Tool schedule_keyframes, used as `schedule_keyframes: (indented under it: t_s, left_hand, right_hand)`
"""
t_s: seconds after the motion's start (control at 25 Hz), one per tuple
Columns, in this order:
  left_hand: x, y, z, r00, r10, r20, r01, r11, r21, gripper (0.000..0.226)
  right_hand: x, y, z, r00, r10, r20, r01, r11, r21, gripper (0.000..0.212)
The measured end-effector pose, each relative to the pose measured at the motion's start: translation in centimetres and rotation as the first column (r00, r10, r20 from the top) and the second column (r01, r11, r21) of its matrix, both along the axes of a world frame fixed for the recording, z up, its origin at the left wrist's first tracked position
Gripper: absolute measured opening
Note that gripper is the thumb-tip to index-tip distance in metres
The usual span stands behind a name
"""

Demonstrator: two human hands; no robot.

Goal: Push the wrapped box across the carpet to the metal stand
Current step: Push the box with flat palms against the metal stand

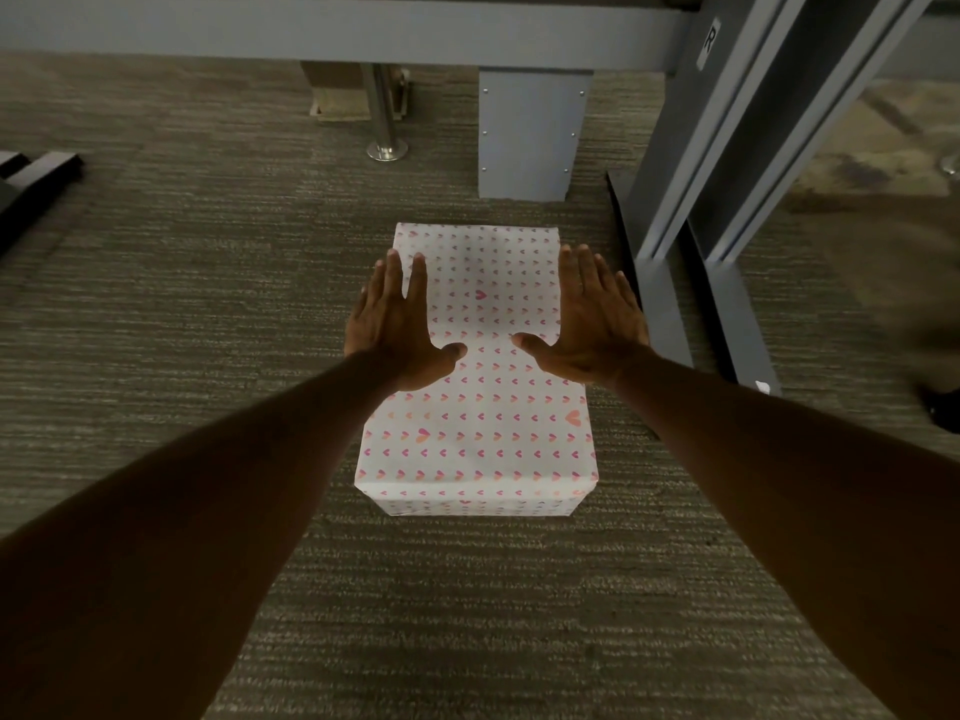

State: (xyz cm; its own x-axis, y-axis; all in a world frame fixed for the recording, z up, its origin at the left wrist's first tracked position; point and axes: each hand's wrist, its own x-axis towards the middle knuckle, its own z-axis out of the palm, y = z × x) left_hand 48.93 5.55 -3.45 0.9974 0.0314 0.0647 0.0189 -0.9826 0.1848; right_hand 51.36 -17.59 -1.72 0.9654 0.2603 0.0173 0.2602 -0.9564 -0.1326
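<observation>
A box wrapped in white paper with small pink and orange hearts (480,407) lies on the grey-brown carpet (208,304), its long side pointing away from me. My left hand (397,324) is spread flat over the box's left edge, fingers apart. Over the right edge my right hand (589,322) is spread the same way. Whether the palms touch the paper I cannot tell. The grey metal stand (530,132) rises just beyond the far end of the box, with a small gap of carpet between them.
A tall grey metal frame (727,148) with long feet stands close to the box's right side. A chrome pole with a round foot (385,142) is at the back left of the stand. Dark flat objects (31,174) lie at the far left.
</observation>
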Motion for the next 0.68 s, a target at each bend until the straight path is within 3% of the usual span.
schedule_keyframes:
  t_s: [0.28, 0.44, 0.68]
  left_hand:
    - [-0.4, 2.1, -2.4, 0.983, 0.150, -0.103, -0.171, 0.954, -0.247, 0.086]
    - [-0.9, 2.7, -3.0, 0.924, 0.292, -0.248, -0.366, 0.864, -0.345, 0.073]
    - [-0.9, 2.7, -3.1, 0.856, 0.359, -0.371, -0.511, 0.696, -0.505, 0.051]
  right_hand:
    - [-0.2, -0.5, -2.3, 0.989, -0.108, -0.104, 0.126, 0.972, 0.196, 0.097]
    - [-0.4, -1.3, -3.5, 0.958, -0.162, -0.238, 0.227, 0.933, 0.278, 0.077]
    - [-0.4, -1.8, -4.5, 0.906, -0.178, -0.384, 0.343, 0.838, 0.423, 0.055]
